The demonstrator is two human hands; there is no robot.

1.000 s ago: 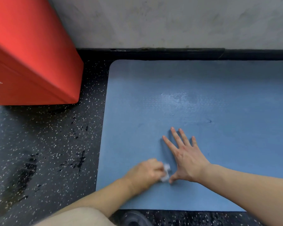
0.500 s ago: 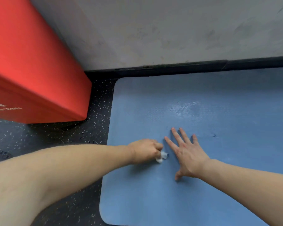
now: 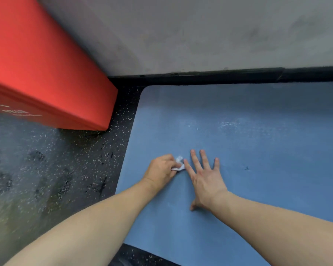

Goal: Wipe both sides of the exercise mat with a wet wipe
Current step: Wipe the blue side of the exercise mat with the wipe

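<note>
On the speckled black floor (image 3: 46,160) beneath me lies the blue exercise mat (image 3: 258,141), spread flat with its far edge running along the dark baseboard (image 3: 219,76) at the foot of the grey wall (image 3: 200,31). Its rounded far-left corner sits near the red box (image 3: 37,73), which stands on the floor to the left, apart from the mat. My left hand (image 3: 161,170) rests on the mat's left part, fingers curled round a small crumpled white wet wipe (image 3: 179,164); the wipe pokes out past my knuckles and lies against the mat's surface. My right hand (image 3: 205,179) lies just beside it, palm down and flat on the mat, fingers straight and spread, the thumb stretched back toward me. The tip of my right index finger is right next to the wipe; whether it touches it I cannot tell. Both my forearms reach in from the bottom edge, the left one crossing over the floor and the mat's left border, the right one lying over the mat. Pale, shiny streaks show on the mat's surface beyond my hands, toward the wall. A small dark mark sits on the mat to the right of my right hand. Dull patches mark the floor at the far left.
</note>
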